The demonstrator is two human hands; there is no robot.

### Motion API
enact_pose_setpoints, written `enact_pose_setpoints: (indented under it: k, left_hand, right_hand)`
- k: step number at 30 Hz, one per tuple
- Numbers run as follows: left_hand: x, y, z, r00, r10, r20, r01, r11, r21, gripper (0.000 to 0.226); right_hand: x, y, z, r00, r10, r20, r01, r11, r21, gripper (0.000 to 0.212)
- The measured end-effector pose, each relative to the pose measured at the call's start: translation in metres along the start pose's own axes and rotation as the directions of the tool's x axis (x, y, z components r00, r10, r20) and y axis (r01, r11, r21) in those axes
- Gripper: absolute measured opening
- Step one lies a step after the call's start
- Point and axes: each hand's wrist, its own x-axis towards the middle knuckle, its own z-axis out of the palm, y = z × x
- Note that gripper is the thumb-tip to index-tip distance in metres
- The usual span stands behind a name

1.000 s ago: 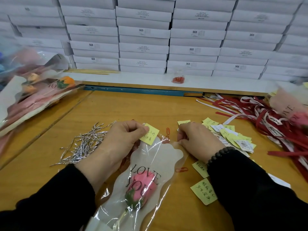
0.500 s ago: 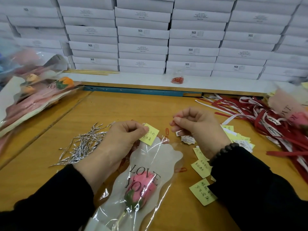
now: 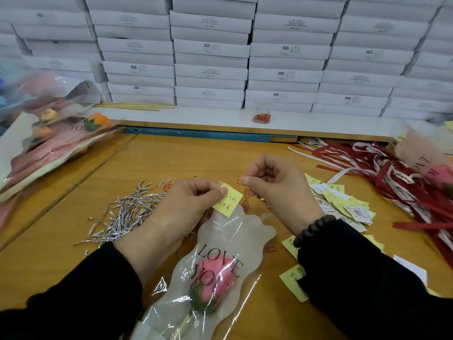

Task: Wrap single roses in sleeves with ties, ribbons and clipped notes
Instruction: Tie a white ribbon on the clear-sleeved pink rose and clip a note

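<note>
Pinching yellow note (image 3: 228, 200) against the sleeve (image 3: 228, 241) top, left hand (image 3: 181, 212) steady; right hand (image 3: 274, 187) nips a red paper clip (image 3: 241, 182) just right of it. Sleeve lies near-centre: light, slippery film; hold at rim, not rose (image 3: 213, 278).

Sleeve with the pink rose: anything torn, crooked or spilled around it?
No tear shows on the sleeve. The left hand pinches a yellow note at its top edge. Loose paper clips and more notes lie scattered.
</note>
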Motion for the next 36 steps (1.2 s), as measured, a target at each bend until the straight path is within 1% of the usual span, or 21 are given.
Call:
enact_pose_setpoints:
  k: [3,6,11,15,21,26,30,36]
  left_hand:
    - [0.000,-0.001,-0.001,1.000,0.005,0.001,-0.005,1.000,0.007,0.019]
    - [0.000,0.000,-0.001,1.000,0.003,0.010,-0.003,1.000,0.011,0.018]
    - [0.000,0.000,0.000,1.000,0.001,0.008,-0.001,1.000,0.020,0.021]
    - [-0.001,0.000,0.001,1.000,0.005,0.012,-0.006,0.999,0.046,0.020]
    - [-0.002,0.002,0.003,1.000,0.004,0.004,-0.004,0.998,0.062,0.018]
    - [-0.003,0.004,0.003,1.000,-0.010,0.002,0.010,1.000,0.028,0.015]
    - [-0.004,0.006,0.003,1.000,0.010,0.008,-0.010,1.000,-0.007,0.016]
    - [-0.003,0.006,0.003,1.000,0.017,0.007,-0.017,1.000,-0.008,0.018]
  right_hand:
    - [-0.002,0.000,0.003,0.998,-0.006,0.066,0.010,0.998,-0.068,0.022]
    - [-0.003,-0.001,0.005,0.995,-0.034,0.098,0.040,0.997,-0.066,0.022]
    - [-0.004,-0.004,0.003,0.998,-0.033,0.060,0.030,0.998,0.046,0.018]
    - [-0.005,-0.002,0.005,0.999,0.010,0.036,-0.015,0.992,0.122,0.013]
    - [-0.004,-0.001,0.007,0.998,-0.053,0.024,0.052,0.998,0.035,0.016]
    - [-0.005,0.001,0.007,0.997,-0.065,0.032,0.065,0.998,0.002,0.017]
    - [-0.004,0.000,0.009,0.995,-0.102,-0.007,0.102,0.995,0.019,0.017]
    - [-0.006,-0.001,0.012,0.991,-0.127,-0.038,0.128,0.992,0.021,0.015]
